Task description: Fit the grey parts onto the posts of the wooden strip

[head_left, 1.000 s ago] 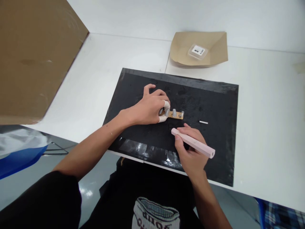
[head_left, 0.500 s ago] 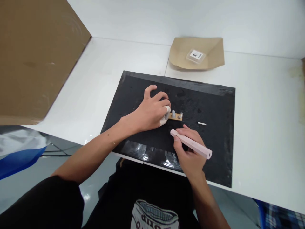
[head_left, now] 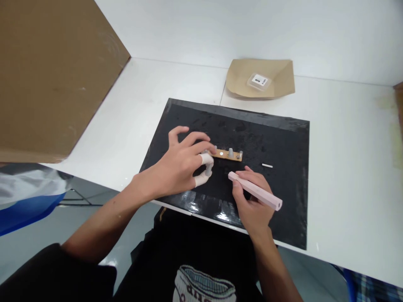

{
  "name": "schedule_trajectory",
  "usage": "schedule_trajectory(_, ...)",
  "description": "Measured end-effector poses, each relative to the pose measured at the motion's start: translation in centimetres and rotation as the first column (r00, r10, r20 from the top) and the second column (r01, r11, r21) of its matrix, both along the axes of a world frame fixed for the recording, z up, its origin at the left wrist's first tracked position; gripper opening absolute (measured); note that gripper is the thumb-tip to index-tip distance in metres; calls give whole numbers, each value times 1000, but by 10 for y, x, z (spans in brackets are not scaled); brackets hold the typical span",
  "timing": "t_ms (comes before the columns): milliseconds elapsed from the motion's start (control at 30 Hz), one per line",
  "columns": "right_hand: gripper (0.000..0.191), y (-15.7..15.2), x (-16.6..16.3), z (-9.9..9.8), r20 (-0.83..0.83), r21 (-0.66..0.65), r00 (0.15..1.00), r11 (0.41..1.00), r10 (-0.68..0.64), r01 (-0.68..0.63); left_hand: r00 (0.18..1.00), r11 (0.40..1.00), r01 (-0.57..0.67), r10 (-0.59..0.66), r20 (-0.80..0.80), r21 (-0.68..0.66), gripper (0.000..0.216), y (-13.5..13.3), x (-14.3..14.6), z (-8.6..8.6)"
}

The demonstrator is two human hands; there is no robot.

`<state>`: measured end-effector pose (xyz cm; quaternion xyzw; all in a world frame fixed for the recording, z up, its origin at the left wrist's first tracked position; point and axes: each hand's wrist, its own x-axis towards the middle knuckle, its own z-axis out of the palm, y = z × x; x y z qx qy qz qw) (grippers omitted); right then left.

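My left hand (head_left: 185, 161) wears pale covers on its thumb and index fingertips. Those two pinch a small grey cylinder-like piece (head_left: 208, 169), while the other fingers are curled and spread above. Just beyond them a narrow yellow-brown strip (head_left: 224, 155) lies on the black mat (head_left: 283, 142), bearing small grey upright parts and a white round spot; its left end is partly hidden by my fingers. My right hand (head_left: 253, 205) is closed round a pale pink six-sided pen-like tool (head_left: 256, 191), its front end pointing left, apart from the strip.
To the right of the strip lies a short thin white stick (head_left: 267, 165). Behind the mat stands a brown paper tray (head_left: 280, 77) with a clear labelled plastic box (head_left: 259, 81) in it. A large cardboard panel (head_left: 59, 79) rises at left on the white table (head_left: 346, 167).
My left hand has moved left and nearer to me, with the grey piece now away from the strip. More of the strip shows. My right hand keeps its hold on the pink tool.
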<state>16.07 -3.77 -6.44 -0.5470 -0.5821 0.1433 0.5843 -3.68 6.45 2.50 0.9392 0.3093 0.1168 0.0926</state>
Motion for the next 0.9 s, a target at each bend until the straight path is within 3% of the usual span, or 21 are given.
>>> schedule_trajectory(233,20,-1,1,-3,-31,-1,1000,1000,-1,1,987,979,-129,112,-111,-156,13,-31,-41,-23)
schedule_trajectory(433,19,-1,2,-5,-9,-7,1000,1000,-20,20,986,969,-163,156,-53,-184,12,-21,-27,-40)
schedule_trajectory(733,18,-2,3,-5,20,-17,999,999,-28,28,979,923,-198,202,-22,-331,6,-13,-13,-43)
schedule_trajectory(900,20,-1,4,-8,6,-19,999,999,-39,40,979,910,-188,202,-3,-370,15,-10,-17,-46)
